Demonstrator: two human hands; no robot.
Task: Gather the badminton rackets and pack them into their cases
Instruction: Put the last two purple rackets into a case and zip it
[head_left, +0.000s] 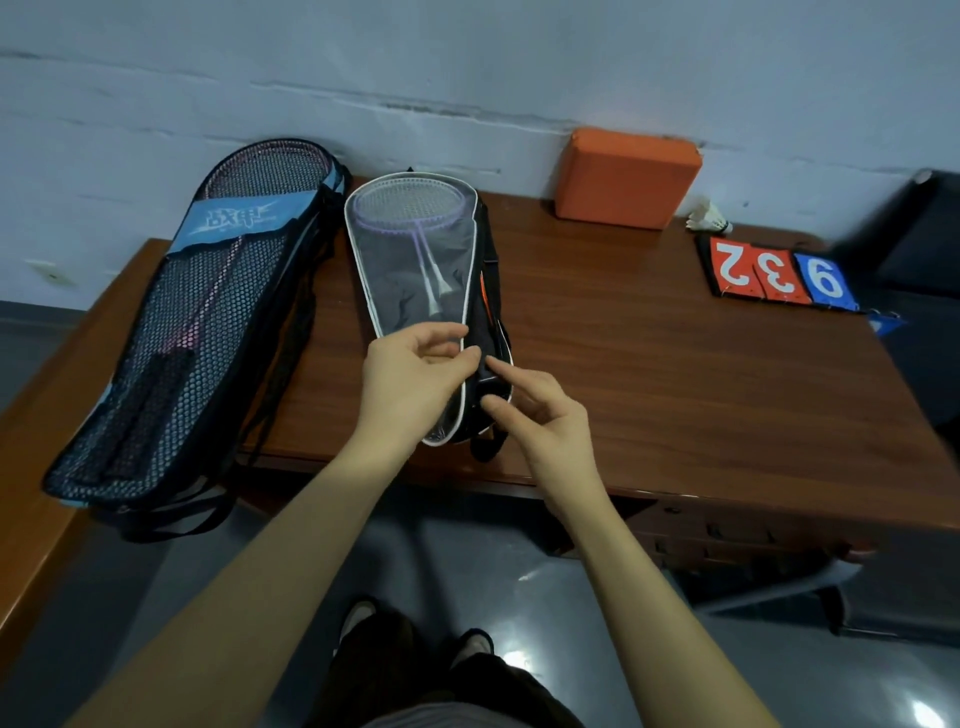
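While the left hand (410, 374) pinches the white-piped edge of the clear-fronted racket case (415, 270) between thumb and fingers, the right hand (540, 415) hovers at the black side panel with its fingers loosely curled, gripping nothing that I can make out (the zipper pull, if that is what it seeks, is too small to see). A sound closing, I judge, needs the left hand to hold the flap taut and flat as the right draws the zipper along the seam. Inside lie the purple rackets (410, 218), heads toward the wall. Beside it on the desk (649, 364) rests the mesh case (208, 312), already holding a pink racket (270, 166).
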